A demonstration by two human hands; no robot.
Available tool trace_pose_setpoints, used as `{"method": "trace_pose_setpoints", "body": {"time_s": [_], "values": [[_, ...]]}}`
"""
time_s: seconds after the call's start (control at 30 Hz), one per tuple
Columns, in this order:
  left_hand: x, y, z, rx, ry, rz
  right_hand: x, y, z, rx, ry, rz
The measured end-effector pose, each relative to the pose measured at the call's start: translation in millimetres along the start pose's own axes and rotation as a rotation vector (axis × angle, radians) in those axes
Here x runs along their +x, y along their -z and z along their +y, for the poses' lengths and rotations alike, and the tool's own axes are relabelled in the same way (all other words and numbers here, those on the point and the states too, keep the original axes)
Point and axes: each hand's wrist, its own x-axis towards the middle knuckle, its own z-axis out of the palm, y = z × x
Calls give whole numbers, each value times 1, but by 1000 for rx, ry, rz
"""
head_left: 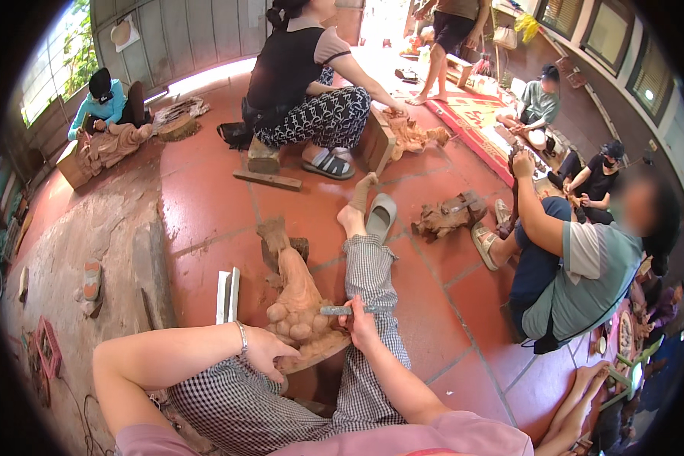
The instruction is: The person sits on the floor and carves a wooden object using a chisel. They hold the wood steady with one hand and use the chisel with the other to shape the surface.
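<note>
A brown wood carving (295, 285) with a cluster of round knobs near its base lies between my legs, its narrow end pointing away from me. My left hand (269, 351), with a bracelet at the wrist, is closed on the near left edge of the carving's base. In my right hand (361, 325) is a slim grey stick-like tool (336, 310), held crosswise with its left end against the knobs. Its exact kind I cannot make out.
Left of me lies a large wooden slab (91, 235) with a brush-like item (92, 281) on it. White strips (227, 296) stand beside the carving. Another carving (450, 215) rests on the tiles beyond my foot. Several people work nearby, one sitting close at right (585, 266).
</note>
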Motion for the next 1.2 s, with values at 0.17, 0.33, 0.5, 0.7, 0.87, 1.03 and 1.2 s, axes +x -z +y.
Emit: {"method": "trace_pose_setpoints", "body": {"time_s": [0.17, 0.33, 0.5, 0.7, 0.87, 1.03, 1.2], "values": [[13, 27, -6, 82, -162, 143, -4, -2, -13, -33, -14, 19], [59, 23, -47, 334, -714, 658, 8, -20, -18, 14, 34, 75], [122, -12, -44, 245, -947, 750, 28, -42, -37, -19, -28, 109], [129, -27, -30, 393, -824, 669, 38, -50, -39, -47, -82, -126], [133, -35, -34, 369, -817, 744, 45, -59, -49, -353, -199, -156], [132, -31, -34, 395, -803, 765, 53, -68, -56, -644, -96, -203], [131, -28, -34, 376, -797, 758, 50, -63, -60, -343, -205, -179]]}}
